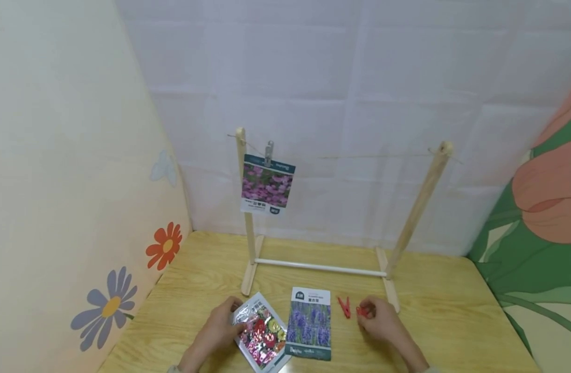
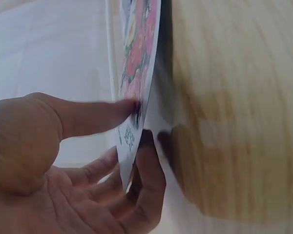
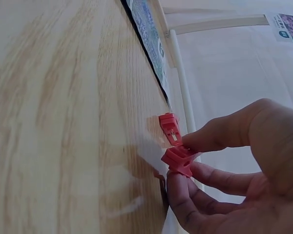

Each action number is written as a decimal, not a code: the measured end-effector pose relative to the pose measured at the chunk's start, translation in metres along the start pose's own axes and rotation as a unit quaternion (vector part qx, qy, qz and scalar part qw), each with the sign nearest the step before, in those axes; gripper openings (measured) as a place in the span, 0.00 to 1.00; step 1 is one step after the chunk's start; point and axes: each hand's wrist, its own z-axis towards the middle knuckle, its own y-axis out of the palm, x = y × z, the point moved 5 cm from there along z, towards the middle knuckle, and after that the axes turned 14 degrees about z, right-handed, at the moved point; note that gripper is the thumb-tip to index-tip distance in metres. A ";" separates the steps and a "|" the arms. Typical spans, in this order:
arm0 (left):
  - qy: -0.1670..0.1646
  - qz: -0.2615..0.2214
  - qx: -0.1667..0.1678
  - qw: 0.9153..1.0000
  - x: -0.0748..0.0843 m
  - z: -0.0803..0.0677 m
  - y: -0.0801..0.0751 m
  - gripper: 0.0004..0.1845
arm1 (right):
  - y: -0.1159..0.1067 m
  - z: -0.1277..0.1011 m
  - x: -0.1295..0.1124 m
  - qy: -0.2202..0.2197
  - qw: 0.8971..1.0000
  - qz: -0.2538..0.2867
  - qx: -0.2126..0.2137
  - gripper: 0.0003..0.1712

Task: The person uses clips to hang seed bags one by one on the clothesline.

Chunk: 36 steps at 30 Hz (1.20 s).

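My left hand (image 1: 222, 324) pinches the upper left edge of a seed packet with red and pink flowers (image 1: 262, 336), thumb on the front and fingers behind; in the left wrist view that edge is tilted up off the wood. Beside it lies a seed packet with purple lavender (image 1: 309, 324), its corner overlapping the flower packet. Between thumb and fingertips my right hand (image 1: 380, 320) holds a red clothespin (image 3: 179, 160), just above the table. A second red clothespin (image 1: 344, 307) lies on the table, left of that hand.
A wooden stand (image 1: 416, 212) with a string (image 1: 360, 156) between its posts stands behind the packets, a white rod (image 1: 320, 267) low across it. From the string's left end a silver clip (image 1: 269, 153) holds a pink-flower seed packet (image 1: 267, 184). White cloth (image 1: 313, 67) hangs behind.
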 end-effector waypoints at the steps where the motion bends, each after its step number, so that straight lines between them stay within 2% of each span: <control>1: -0.003 -0.006 0.000 1.000 -0.001 0.000 -0.001 0.22 | -0.001 0.000 0.000 0.000 1.000 0.001 0.001 0.16; 11: -0.005 -0.034 0.014 0.999 -0.001 -0.001 -0.006 0.19 | -0.005 -0.003 -0.001 0.001 1.000 0.021 0.019 0.13; 21: -0.010 -0.045 0.021 0.999 0.000 0.001 -0.011 0.15 | -0.007 -0.003 -0.003 -0.028 0.998 0.035 0.031 0.05; 26: -0.012 -0.059 0.018 0.998 -0.001 0.001 -0.014 0.12 | -0.010 -0.004 -0.004 -0.032 0.998 0.044 0.028 0.07; 33: -0.015 -0.093 0.003 0.996 -0.005 0.001 -0.019 0.09 | -0.016 -0.004 -0.009 -0.034 0.997 0.059 0.023 0.16; 36: -0.016 -0.104 0.003 0.994 -0.005 0.002 -0.021 0.09 | -0.018 -0.005 -0.014 -0.039 0.997 0.061 0.020 0.17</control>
